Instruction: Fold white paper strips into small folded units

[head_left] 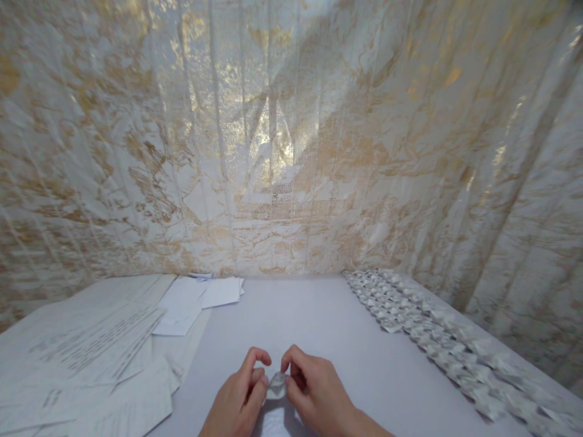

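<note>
Between my two hands, close to the near edge of the view, is a small piece of folded paper, pale grey-white with creases. My left hand pinches its left side between thumb and fingers, with the index finger curled above. On the other side my right hand grips the paper's right edge, thumb below and index finger bent over the top. Both hands are just above the white tabletop, and a shadow falls beneath them. The paper's lower part is hard to make out.
At the left lie overlapping printed sheets. Blank white paper pieces rest beyond them. Rows of small folded paper pieces run along the table's right side. A white-and-gold patterned curtain hangs behind the table.
</note>
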Tool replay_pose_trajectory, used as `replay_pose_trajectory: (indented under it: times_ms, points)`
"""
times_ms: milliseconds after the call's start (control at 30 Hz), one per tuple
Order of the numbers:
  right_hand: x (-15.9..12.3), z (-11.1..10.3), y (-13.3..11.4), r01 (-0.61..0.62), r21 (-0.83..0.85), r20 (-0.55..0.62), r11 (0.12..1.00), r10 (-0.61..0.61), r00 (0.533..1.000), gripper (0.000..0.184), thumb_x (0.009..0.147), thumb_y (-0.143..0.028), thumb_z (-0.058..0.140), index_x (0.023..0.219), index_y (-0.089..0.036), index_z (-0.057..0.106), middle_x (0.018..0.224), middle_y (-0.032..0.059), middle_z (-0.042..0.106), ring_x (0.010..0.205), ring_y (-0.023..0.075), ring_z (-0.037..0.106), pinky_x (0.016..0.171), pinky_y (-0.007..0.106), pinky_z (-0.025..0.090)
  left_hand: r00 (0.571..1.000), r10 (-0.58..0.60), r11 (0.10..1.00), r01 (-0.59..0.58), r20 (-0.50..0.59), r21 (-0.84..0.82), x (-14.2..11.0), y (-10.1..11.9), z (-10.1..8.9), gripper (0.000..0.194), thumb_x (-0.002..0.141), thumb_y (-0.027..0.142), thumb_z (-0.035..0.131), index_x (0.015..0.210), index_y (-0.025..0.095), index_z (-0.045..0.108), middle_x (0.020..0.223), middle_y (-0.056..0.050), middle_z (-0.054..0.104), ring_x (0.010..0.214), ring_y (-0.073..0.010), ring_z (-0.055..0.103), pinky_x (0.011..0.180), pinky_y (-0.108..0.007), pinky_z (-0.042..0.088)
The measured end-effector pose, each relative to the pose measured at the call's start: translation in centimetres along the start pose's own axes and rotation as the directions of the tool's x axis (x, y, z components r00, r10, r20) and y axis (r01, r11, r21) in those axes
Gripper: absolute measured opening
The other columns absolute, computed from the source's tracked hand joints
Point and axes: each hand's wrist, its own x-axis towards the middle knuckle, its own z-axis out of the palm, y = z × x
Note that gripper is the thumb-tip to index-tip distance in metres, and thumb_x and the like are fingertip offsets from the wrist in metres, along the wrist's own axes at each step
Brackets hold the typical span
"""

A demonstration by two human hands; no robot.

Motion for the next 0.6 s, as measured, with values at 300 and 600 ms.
replay_pose_trajectory:
  times_ms: [300, 600]
  points:
    - [-0.1, -0.4, 0.2, 0.189, -0.247, 0.028, 0.95, -0.188, 0.982, 0.033, 0.07, -0.005, 0.061, 0.099, -0.021, 0.06, 0.087, 0.0016, 0.065, 0.079, 0.0203, 0.06, 0.068, 0.027, 0.039, 1.0, 0.016, 0.957, -0.018, 0.011, 0.29, 0.1, -1.0, 0.6, 0.02, 0.09, 0.015, 0.034, 0.106, 0.025, 0.041, 0.063, 0.011, 0.036, 0.062, -0.0196, 0.05, 0.063, -0.028, 0.031]
    - [0.8, 0.4, 1.0, 0.35, -0.592, 0.118, 0.726, -0.351, 0.929, 0.013, 0.083, -0.011, 0.078, 0.088, -0.02, 0.07, 0.088, 0.0035, 0.069, 0.084, 0.0228, 0.056, 0.071, 0.033, 0.04, 0.998, 0.053, 0.953, -0.061, 0.037, 0.298, -0.1, -0.9, 1.4, 0.015, 0.094, 0.023, 0.037, 0.107, 0.025, 0.045, 0.063, 0.01, 0.039, 0.063, -0.0195, 0.051, 0.065, -0.028, 0.033]
